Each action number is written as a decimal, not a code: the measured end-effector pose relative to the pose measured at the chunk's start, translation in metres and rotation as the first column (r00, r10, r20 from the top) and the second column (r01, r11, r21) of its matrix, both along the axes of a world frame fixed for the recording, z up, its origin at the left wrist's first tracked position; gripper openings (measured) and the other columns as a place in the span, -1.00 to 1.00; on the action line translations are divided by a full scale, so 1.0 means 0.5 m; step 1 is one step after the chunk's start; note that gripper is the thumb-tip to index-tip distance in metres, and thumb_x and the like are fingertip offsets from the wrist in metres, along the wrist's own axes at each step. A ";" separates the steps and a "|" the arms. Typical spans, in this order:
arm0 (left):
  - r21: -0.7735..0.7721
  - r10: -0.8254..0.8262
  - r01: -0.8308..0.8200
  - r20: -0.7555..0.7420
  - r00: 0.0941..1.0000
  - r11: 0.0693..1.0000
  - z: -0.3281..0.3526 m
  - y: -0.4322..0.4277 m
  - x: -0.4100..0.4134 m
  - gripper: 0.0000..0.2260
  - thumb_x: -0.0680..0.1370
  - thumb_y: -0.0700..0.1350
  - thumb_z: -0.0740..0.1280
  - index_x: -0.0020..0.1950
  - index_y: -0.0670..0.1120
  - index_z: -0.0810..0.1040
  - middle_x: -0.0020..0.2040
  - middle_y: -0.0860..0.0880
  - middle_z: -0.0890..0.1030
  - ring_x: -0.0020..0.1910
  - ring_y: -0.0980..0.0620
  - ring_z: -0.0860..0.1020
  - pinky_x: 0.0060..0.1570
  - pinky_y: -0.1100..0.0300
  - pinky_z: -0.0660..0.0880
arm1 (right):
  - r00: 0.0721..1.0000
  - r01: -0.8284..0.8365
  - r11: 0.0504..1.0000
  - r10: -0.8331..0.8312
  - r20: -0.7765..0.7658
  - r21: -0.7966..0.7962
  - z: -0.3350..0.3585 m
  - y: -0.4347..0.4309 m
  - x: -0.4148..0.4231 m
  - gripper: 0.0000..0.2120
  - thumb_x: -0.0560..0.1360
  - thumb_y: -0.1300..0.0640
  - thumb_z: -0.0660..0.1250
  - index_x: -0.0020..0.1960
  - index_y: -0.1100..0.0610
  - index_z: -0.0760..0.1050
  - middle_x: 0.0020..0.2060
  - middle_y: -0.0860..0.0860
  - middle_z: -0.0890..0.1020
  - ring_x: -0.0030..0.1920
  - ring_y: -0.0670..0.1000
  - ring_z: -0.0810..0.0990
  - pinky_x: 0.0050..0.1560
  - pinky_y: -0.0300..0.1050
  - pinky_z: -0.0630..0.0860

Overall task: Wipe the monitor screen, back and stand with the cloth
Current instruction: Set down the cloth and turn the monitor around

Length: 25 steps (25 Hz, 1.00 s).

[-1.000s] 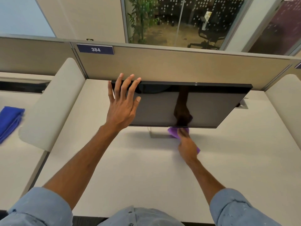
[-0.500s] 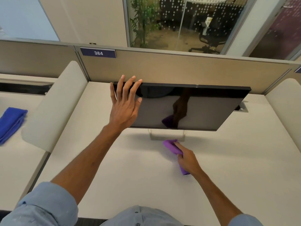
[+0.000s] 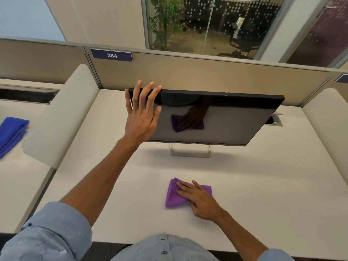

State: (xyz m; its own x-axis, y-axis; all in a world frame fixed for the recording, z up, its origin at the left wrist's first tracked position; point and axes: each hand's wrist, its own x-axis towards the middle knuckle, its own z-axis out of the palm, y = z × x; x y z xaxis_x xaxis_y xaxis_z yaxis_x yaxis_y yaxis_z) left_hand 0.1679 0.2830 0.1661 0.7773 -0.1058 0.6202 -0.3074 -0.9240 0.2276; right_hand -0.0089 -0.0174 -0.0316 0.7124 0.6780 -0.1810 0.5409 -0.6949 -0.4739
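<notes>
A black monitor (image 3: 235,119) stands tilted on its silver stand (image 3: 190,153) at the back of the white desk (image 3: 263,185). My left hand (image 3: 143,117) lies flat on the screen's left edge, fingers spread, fingertips reaching over the top edge. The purple cloth (image 3: 172,196) lies on the desk in front of the stand, bunched at its middle. My right hand (image 3: 201,200) presses down on it, fingers over its left half. The dark screen mirrors the hand and cloth.
A beige partition (image 3: 207,76) with a "384" label runs behind the monitor. Padded dividers stand at the left (image 3: 60,117) and right (image 3: 327,125). A cable hatch (image 3: 275,120) sits behind the monitor's right corner. A blue cloth (image 3: 11,134) lies on the neighbouring desk.
My right hand has drawn the purple cloth from under the screen at the stand back toward me and pressed it onto the desk. My left hand stays on the monitor.
</notes>
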 end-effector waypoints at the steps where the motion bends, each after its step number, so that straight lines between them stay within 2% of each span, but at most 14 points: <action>1: -0.005 0.000 0.000 -0.001 1.000 1.000 0.001 0.000 -0.001 -0.45 0.78 0.05 0.22 0.77 0.03 0.17 0.76 -0.05 0.15 0.79 -0.17 -0.07 0.71 -0.28 -0.23 | 1.000 -0.012 1.000 0.012 0.002 -0.011 0.006 0.001 0.000 -0.25 0.58 0.23 0.25 0.68 -0.19 0.13 0.68 -0.25 0.05 0.67 -0.23 -0.07 0.70 0.03 -0.10; 3: -0.019 0.000 -0.001 -0.010 1.000 1.000 0.001 -0.003 -0.002 -0.45 0.78 0.04 0.23 0.76 0.04 0.18 0.76 -0.04 0.15 0.79 -0.16 -0.07 0.71 -0.28 -0.22 | 1.000 0.001 0.999 0.000 -0.014 0.034 0.029 0.005 0.005 -0.18 0.53 0.26 0.29 0.68 -0.20 0.12 0.67 -0.26 0.08 0.66 -0.23 -0.02 0.69 0.07 -0.03; 6: -0.036 -0.003 0.002 -0.015 1.000 0.999 0.003 -0.003 -0.003 -0.46 0.78 0.03 0.23 0.76 0.04 0.19 0.76 -0.03 0.16 0.79 -0.15 -0.07 0.71 -0.29 -0.21 | 0.989 0.138 0.963 -0.144 0.011 0.231 0.089 0.010 0.043 -0.20 0.45 0.34 0.27 0.63 -0.11 0.31 0.63 -0.22 0.26 0.63 -0.18 0.18 0.67 0.12 0.08; 9: -0.055 -0.012 0.011 -0.025 1.000 0.998 0.008 -0.008 -0.011 -0.47 0.78 0.03 0.22 0.75 0.04 0.20 0.75 -0.03 0.17 0.79 -0.14 -0.07 0.71 -0.28 -0.22 | 0.921 0.293 0.873 -0.367 0.130 0.390 0.171 0.008 0.117 -0.29 0.42 0.39 0.20 0.52 0.01 0.49 0.54 -0.15 0.44 0.56 -0.12 0.37 0.58 0.20 0.27; 11: -0.085 -0.027 0.024 -0.039 0.999 0.996 0.014 -0.013 -0.013 -0.48 0.79 0.03 0.21 0.74 0.05 0.21 0.75 -0.02 0.18 0.79 -0.12 -0.08 0.71 -0.28 -0.22 | 0.858 0.282 0.843 -0.436 0.274 0.459 0.244 0.005 0.173 -0.38 0.48 0.41 0.18 0.48 0.09 0.54 0.50 -0.07 0.51 0.53 -0.06 0.43 0.52 0.25 0.35; 14: -0.115 -0.033 0.026 -0.054 0.998 0.993 0.023 -0.019 -0.016 -0.52 0.79 0.03 0.20 0.73 0.06 0.23 0.73 -0.01 0.20 0.79 -0.11 -0.07 0.72 -0.26 -0.21 | 0.669 0.234 0.816 -0.529 0.522 0.528 0.374 0.003 0.243 -0.46 0.55 0.38 0.15 0.47 0.14 0.55 0.51 0.01 0.51 0.55 0.01 0.42 0.57 0.19 0.31; 16: -0.127 -0.020 0.013 -0.054 0.998 0.992 0.030 -0.026 -0.019 -0.52 0.79 0.01 0.22 0.72 0.05 0.25 0.72 -0.03 0.22 0.79 -0.13 -0.04 0.74 -0.20 -0.18 | 0.505 0.269 0.740 -0.654 0.563 0.617 0.452 0.004 0.277 -0.48 0.57 0.35 0.13 0.47 0.14 0.55 0.51 0.02 0.51 0.56 0.02 0.41 0.57 0.15 0.32; 18: -0.171 -0.055 0.044 -0.061 0.997 0.984 0.044 -0.035 -0.022 -0.49 0.79 -0.01 0.23 0.74 0.04 0.23 0.73 -0.05 0.22 0.79 -0.12 -0.02 0.75 -0.15 -0.15 | 0.371 0.318 0.652 -0.754 0.542 0.689 0.504 -0.003 0.300 -0.50 0.58 0.34 0.15 0.47 0.14 0.54 0.50 0.02 0.51 0.57 0.03 0.39 0.53 0.17 0.38; 20: -0.174 -0.121 0.110 -0.055 0.991 0.979 0.062 -0.045 -0.022 -0.47 0.80 -0.03 0.21 0.77 0.03 0.18 0.75 -0.05 0.21 0.79 -0.09 0.01 0.76 -0.14 -0.11 | 0.286 0.412 0.626 -0.779 0.558 0.662 0.534 -0.021 0.323 -0.53 0.62 0.28 0.19 0.51 0.13 0.50 0.52 0.01 0.50 0.59 0.03 0.34 0.56 0.18 0.34; 21: -0.150 -0.149 0.140 -0.051 0.988 0.979 0.069 -0.050 -0.021 -0.46 0.80 -0.03 0.19 0.78 0.03 0.15 0.76 -0.05 0.20 0.79 -0.08 0.01 0.76 -0.13 -0.11 | 0.272 0.487 0.633 -0.765 0.584 0.602 0.543 -0.031 0.334 -0.55 0.66 0.21 0.18 0.53 0.11 0.47 0.52 0.01 0.49 0.60 0.04 0.32 0.60 0.20 0.27; 23: -0.098 -0.175 0.169 -0.059 0.983 0.981 0.077 -0.058 -0.017 -0.46 0.81 0.00 0.14 0.80 0.02 0.11 0.77 -0.03 0.18 0.79 -0.06 -0.01 0.76 -0.11 -0.14 | 0.314 0.625 0.639 -0.731 0.606 0.448 0.541 -0.041 0.350 -0.56 0.74 0.04 0.07 0.57 0.09 0.40 0.51 0.04 0.50 0.60 0.05 0.32 0.65 0.25 0.11; 25: -0.061 -0.162 0.157 -0.085 0.983 0.986 0.076 -0.066 -0.011 -0.47 0.81 0.06 0.09 0.79 0.03 0.12 0.77 -0.03 0.19 0.79 -0.08 -0.03 0.76 -0.10 -0.18 | 0.353 0.679 0.638 -0.717 0.601 0.363 0.524 -0.042 0.358 -0.53 0.75 -0.05 0.00 0.57 0.07 0.39 0.50 0.04 0.51 0.59 0.05 0.34 0.65 0.29 0.04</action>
State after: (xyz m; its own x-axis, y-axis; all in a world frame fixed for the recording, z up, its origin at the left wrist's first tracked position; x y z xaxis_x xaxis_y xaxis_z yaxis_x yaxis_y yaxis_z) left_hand 0.1624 0.2499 0.2042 0.8056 -0.2016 0.5571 -0.4263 -0.8502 0.3089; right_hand 0.1702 -0.0385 0.2302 0.8282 -0.1286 0.5454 0.0245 -0.9641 -0.2645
